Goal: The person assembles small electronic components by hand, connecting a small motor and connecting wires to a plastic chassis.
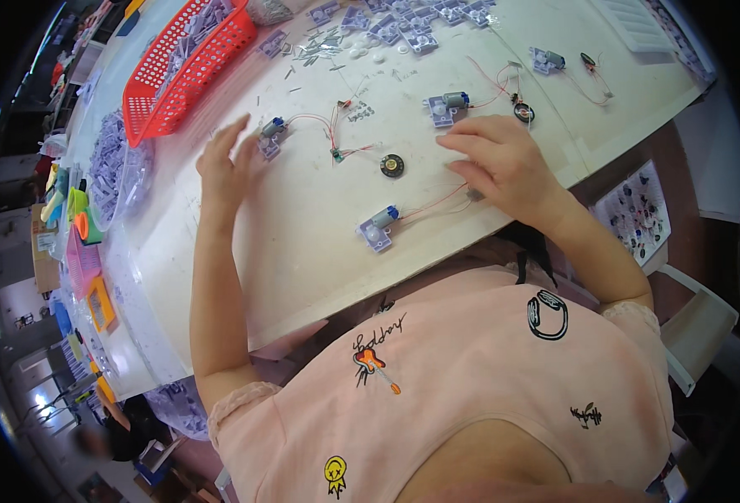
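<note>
Right around the small round black speaker disc, pretty much mid-table, is where everything's going on. The white table has a decent bare patch on the near side of the disc, running down to the curved front edge by the person's pink shirt, so that's where the open room is. Beyond the disc it gets crowded: a red plastic mesh basket sits up-left of it near the far-left edge, with a scatter of pale purple plastic parts and small metal pins beyond it toward the back.

The left hand is left of the disc, grip released, fingers spread loose, fingertips touching or just beside a small silver motor on a pale purple bracket with thin red wires trailing toward the disc. Can't tell if it's actually pinching anything.

The right hand is right of the disc, lying palm-down on the table with fingers stretched toward it, grip open too, nothing clenched. Another motor on a purple bracket sits just beyond its fingertips. A third motor-and-bracket unit lies on the near side of the disc, close to the front edge, its red wire running under the right hand.
</note>
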{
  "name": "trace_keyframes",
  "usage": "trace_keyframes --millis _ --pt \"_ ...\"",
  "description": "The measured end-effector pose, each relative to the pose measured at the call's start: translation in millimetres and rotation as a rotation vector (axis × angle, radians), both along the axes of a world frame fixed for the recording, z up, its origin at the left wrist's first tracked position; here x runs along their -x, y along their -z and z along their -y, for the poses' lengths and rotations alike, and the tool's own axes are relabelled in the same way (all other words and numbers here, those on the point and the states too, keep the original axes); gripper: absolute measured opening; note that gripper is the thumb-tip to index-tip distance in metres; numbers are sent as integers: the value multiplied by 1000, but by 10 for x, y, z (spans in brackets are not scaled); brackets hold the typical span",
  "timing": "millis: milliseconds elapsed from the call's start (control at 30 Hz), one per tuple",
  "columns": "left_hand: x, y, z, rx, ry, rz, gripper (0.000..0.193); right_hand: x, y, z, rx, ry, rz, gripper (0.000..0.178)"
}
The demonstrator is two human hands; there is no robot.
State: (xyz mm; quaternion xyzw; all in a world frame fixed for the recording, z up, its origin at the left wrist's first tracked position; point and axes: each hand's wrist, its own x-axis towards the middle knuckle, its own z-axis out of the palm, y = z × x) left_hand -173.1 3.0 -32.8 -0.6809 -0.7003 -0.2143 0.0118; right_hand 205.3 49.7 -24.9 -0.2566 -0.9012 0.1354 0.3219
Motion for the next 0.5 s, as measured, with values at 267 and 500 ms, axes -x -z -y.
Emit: trace_keyframes --millis 267,500 --pt "184 27 -673 103 -58 250 25 16 1 -63 -3 13 -55 21" --pt "-176 85 -1237 93 43 396 24 61 21 -79 31 1 -56 17"
